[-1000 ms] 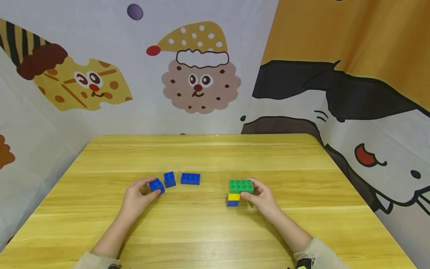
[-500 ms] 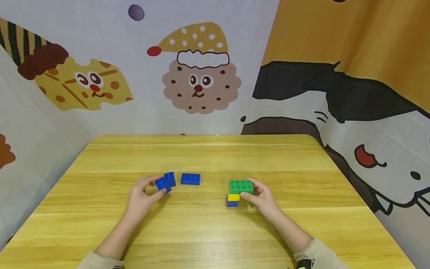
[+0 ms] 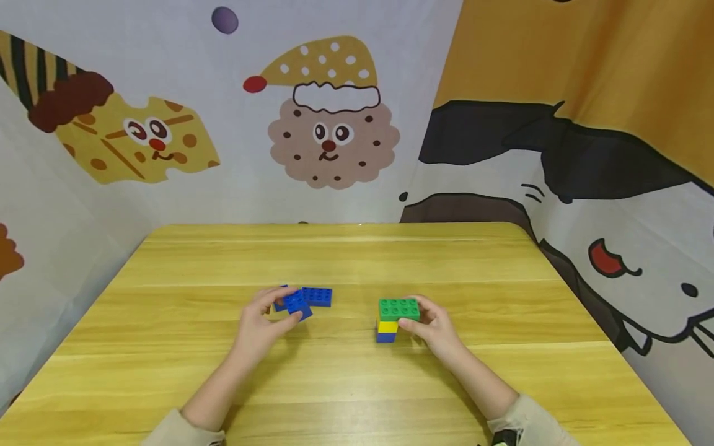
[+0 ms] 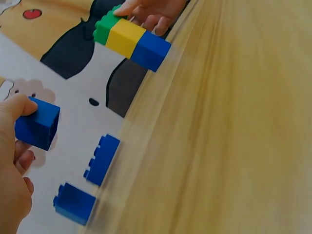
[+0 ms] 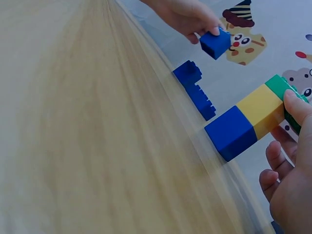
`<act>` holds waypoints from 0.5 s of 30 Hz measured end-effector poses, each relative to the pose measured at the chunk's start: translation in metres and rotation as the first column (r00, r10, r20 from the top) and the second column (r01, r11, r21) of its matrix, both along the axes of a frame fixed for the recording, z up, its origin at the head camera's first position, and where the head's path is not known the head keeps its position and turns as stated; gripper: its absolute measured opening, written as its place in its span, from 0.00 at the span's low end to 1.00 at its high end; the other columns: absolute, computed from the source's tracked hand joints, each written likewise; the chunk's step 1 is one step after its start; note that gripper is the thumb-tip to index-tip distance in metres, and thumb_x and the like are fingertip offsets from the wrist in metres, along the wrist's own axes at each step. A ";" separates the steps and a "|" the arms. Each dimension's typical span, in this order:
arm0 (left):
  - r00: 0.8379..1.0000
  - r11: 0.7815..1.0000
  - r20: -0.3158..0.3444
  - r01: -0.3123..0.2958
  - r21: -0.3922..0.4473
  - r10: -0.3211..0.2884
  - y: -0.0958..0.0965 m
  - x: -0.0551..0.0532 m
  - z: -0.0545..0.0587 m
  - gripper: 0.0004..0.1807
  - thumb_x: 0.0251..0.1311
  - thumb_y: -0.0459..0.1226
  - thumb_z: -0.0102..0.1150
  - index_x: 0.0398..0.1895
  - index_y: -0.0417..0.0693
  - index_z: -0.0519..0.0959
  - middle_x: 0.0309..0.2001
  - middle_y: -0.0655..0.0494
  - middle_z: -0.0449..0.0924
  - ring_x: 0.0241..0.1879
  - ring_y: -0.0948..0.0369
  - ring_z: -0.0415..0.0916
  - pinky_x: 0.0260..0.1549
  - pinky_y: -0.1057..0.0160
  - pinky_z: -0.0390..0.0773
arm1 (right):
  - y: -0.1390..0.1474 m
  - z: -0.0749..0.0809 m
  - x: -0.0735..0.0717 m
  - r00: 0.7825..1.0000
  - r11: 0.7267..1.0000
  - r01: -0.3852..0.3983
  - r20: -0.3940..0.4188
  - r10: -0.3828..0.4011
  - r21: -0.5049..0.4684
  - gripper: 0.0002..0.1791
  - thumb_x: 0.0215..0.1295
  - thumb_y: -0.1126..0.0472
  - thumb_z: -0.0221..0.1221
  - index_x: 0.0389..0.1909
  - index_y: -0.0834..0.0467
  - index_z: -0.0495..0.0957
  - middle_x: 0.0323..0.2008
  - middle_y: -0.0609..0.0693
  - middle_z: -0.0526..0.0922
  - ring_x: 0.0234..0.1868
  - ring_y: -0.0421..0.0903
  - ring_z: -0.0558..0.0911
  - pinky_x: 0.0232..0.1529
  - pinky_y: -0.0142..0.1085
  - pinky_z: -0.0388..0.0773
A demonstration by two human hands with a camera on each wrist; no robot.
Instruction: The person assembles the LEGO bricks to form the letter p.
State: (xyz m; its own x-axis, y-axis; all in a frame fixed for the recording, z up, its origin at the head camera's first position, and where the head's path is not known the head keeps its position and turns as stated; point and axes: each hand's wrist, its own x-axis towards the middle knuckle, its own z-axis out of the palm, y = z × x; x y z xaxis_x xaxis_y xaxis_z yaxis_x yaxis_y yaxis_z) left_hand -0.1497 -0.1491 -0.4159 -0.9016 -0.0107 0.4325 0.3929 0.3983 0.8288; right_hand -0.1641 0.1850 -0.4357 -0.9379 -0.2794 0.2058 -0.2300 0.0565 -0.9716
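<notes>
My left hand (image 3: 261, 322) pinches a square blue building brick (image 3: 298, 305) between thumb and fingers, lifted above the table, as both wrist views show. On the right, my right hand (image 3: 435, 325) grips the green brick (image 3: 399, 308) that tops a small stack. Under it sit a yellow brick (image 5: 260, 110) and, at the bottom, a blue brick (image 5: 231, 133). The green brick is longer and juts out to the right over the others. Behind the held brick, a second square blue brick (image 4: 75, 203) stands on the table, partly covered in the head view.
A longer blue brick (image 3: 319, 297) lies on the table beside the second square one. The wooden table (image 3: 357, 396) reaches back to a cloth wall (image 3: 195, 204) printed with cartoon figures.
My left hand has raised the square blue brick and carried it to the right, past the front of the second square brick. The right hand and its stack have stayed in place.
</notes>
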 end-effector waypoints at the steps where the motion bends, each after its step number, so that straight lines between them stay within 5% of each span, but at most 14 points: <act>1: 1.000 1.000 0.005 0.013 0.008 -0.013 0.003 0.000 0.001 0.22 0.46 0.28 0.73 0.48 0.43 0.83 0.40 0.53 0.78 0.39 0.51 0.69 0.36 0.55 0.67 | 0.000 0.000 0.000 1.000 1.000 -0.002 0.001 0.002 -0.001 0.21 0.61 0.66 0.63 0.54 0.67 0.74 0.37 0.54 0.79 0.27 0.40 0.74 0.25 0.31 0.72; 8: 0.994 0.994 0.044 0.097 0.046 -0.099 0.022 -0.002 0.009 0.22 0.47 0.31 0.73 0.48 0.49 0.83 0.45 0.57 0.79 0.43 0.48 0.70 0.42 0.47 0.67 | 0.001 -0.001 -0.001 1.000 1.000 -0.006 0.002 0.006 0.002 0.20 0.61 0.66 0.63 0.53 0.68 0.74 0.37 0.55 0.78 0.26 0.40 0.72 0.24 0.31 0.71; 15: 0.985 0.984 0.033 0.166 0.057 -0.168 0.040 -0.003 0.017 0.22 0.48 0.30 0.72 0.50 0.50 0.83 0.49 0.58 0.79 0.45 0.57 0.72 0.45 0.42 0.71 | 0.001 -0.001 -0.001 1.000 1.000 -0.003 -0.004 0.003 0.009 0.20 0.61 0.66 0.63 0.53 0.68 0.74 0.37 0.55 0.79 0.27 0.40 0.73 0.25 0.31 0.72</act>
